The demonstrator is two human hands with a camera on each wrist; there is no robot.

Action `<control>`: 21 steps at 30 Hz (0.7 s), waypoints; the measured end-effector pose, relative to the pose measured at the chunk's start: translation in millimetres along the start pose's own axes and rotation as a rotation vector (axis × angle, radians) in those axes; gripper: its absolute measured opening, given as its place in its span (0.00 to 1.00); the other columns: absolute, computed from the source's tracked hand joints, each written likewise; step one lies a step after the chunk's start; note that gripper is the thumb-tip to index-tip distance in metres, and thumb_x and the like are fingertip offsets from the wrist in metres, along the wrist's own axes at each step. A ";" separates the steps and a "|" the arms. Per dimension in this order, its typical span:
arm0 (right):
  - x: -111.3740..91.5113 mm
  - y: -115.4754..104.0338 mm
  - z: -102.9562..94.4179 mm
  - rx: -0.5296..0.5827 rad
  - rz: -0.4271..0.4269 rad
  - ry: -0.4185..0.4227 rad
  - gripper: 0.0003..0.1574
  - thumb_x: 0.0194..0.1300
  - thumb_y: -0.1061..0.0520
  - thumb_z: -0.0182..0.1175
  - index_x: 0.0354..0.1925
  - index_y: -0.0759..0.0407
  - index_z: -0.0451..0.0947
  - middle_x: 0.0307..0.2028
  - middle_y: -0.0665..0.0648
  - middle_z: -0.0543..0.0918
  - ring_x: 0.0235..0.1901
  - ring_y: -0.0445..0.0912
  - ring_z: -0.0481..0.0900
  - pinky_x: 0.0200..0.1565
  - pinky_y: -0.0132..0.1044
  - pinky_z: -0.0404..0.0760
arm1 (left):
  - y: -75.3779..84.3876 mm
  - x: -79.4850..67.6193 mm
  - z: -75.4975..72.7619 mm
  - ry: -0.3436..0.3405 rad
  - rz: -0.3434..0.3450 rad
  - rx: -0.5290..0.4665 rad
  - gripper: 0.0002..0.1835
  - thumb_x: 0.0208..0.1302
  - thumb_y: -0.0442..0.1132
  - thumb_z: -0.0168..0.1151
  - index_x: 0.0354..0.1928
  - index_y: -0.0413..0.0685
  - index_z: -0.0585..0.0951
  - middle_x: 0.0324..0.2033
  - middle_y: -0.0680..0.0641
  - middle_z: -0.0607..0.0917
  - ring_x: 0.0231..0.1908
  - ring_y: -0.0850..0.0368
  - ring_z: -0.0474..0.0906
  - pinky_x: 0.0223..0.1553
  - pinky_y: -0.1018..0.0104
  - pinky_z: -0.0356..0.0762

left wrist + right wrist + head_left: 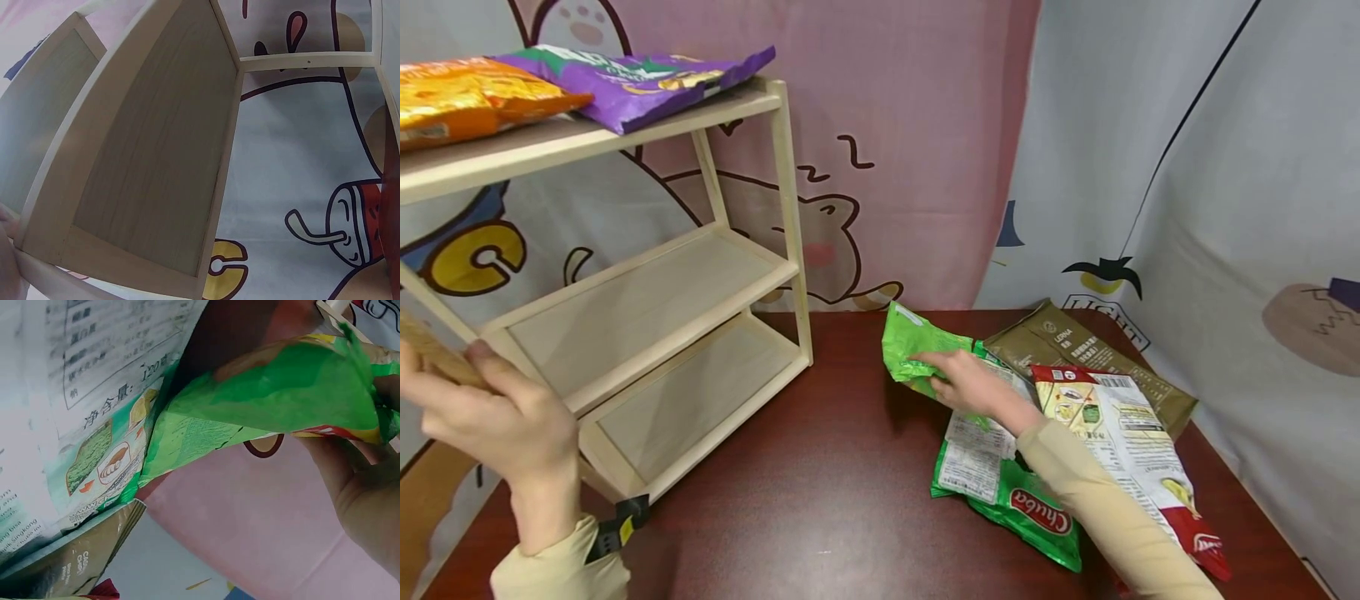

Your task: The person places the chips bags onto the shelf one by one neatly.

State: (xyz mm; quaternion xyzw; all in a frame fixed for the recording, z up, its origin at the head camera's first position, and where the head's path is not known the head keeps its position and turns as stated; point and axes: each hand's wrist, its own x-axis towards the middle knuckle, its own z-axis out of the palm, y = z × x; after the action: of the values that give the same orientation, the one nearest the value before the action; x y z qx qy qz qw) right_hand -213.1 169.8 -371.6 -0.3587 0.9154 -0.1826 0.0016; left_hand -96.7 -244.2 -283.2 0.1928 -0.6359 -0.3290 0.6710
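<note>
My left hand (501,417) grips a pale wooden post (433,354) of the shelf rack, thumb on its near side. In the left wrist view only a sliver of that hand (7,272) shows at the lower left, against the wood. On the right, my right hand (973,383) pinches a bright green snack bag (917,342) by its edge, its top end tipped up over the table. The right wrist view shows the bag (275,394) crumpled between fingers and thumb. Below and beside it lies a green Chuba bag (1037,512), partly hidden by my forearm.
An orange bag (475,96) and a purple bag (640,79) lie on the rack's top shelf. The rack's middle shelf (647,300) and lower shelf (700,400) stand below. A brown bag (1075,346) and a red-and-white bag (1127,442) overlap at right on the dark table (805,500).
</note>
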 end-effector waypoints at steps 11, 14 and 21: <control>-1.1 2.4 -10.3 0.140 0.018 0.145 0.23 0.65 0.64 0.55 0.59 0.61 0.74 0.19 0.50 0.77 0.13 0.33 0.57 0.34 0.34 0.71 | -10.8 0.7 1.0 -0.018 0.048 -0.008 0.20 0.68 0.35 0.45 0.60 0.39 0.68 0.47 0.46 0.82 0.30 0.66 0.61 0.41 0.80 0.61; -1.3 2.3 -13.2 0.174 0.031 0.175 0.21 0.65 0.65 0.56 0.57 0.60 0.74 0.31 0.56 0.83 0.17 0.35 0.62 0.35 0.36 0.71 | -10.3 0.8 1.1 -0.017 0.046 -0.003 0.20 0.67 0.35 0.46 0.60 0.38 0.68 0.47 0.47 0.83 0.29 0.68 0.61 0.40 0.81 0.60; -2.9 0.0 -23.3 0.290 0.071 0.193 0.20 0.65 0.65 0.55 0.55 0.56 0.73 0.32 0.55 0.81 0.20 0.38 0.66 0.33 0.33 0.70 | -9.5 0.7 1.3 -0.011 0.049 0.000 0.21 0.67 0.35 0.46 0.60 0.38 0.67 0.50 0.49 0.83 0.30 0.69 0.61 0.40 0.81 0.60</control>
State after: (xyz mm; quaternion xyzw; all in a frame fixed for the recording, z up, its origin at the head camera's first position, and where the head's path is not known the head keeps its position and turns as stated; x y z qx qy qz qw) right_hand -214.0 179.5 -350.2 -0.3029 0.8876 -0.3459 -0.0280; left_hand -99.9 -251.3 -289.0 0.1753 -0.6442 -0.3138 0.6752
